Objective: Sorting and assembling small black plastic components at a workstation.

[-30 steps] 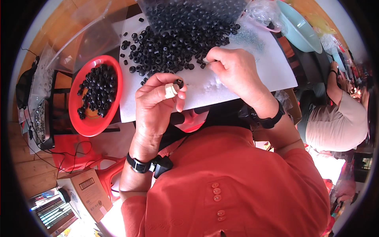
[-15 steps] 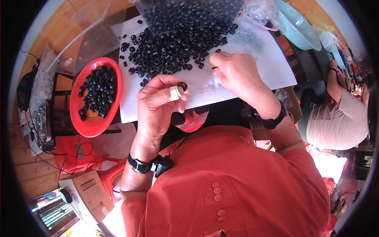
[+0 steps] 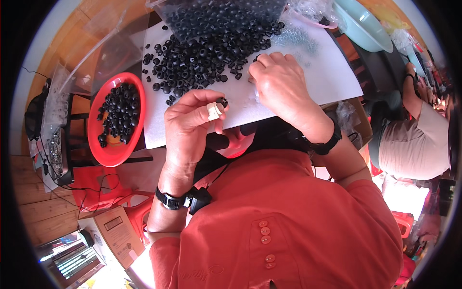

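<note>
Black bead [image 3: 222,101] — held in a close pinch by our left hand [image 3: 186,118] — lies between eight and nine o'clock from our right hand [image 3: 284,84], which is curled, contents we cannot tell. From that hand, loose beads [image 3: 207,61] spread between nine and ten.

workshop: heaped black beads [image 3: 197,62], co-worker [image 3: 409,149]

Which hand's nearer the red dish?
Left. The left hand is to the right of the red dish, with a gap between; the right hand is farther right, over the white sheet.
</note>
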Available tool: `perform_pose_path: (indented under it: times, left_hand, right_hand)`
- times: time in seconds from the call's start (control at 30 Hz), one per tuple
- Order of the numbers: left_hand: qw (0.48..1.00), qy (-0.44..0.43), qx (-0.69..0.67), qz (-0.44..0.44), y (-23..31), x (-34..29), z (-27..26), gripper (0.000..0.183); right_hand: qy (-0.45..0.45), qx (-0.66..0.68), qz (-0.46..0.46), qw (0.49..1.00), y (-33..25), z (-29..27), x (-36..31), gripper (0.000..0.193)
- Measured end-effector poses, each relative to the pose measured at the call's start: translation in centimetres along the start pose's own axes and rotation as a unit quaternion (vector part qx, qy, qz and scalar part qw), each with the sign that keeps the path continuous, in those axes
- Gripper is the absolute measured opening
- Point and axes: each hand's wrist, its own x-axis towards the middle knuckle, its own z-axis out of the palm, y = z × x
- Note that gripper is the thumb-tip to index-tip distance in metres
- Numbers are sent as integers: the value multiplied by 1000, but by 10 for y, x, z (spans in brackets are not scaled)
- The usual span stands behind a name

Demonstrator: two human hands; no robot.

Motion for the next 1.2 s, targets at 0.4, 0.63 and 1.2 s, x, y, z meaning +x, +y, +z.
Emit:
perform_pose_path:
  times: [0.4,0.63,1.2]
  left_hand:
    - [999,-25,-28,-16,-1,4,17,23]
    - [995,-37,-78,-44,-15,11,19,24]
    - [995,-11,-83,-57,-13,12,22,23]
  right_hand:
    - [59,21,52,997,-7,15,-5,11]
    - [52,35,27,998,-7,17,-4,11]
    - [18,613,139,778,-10,-20,-4,8]
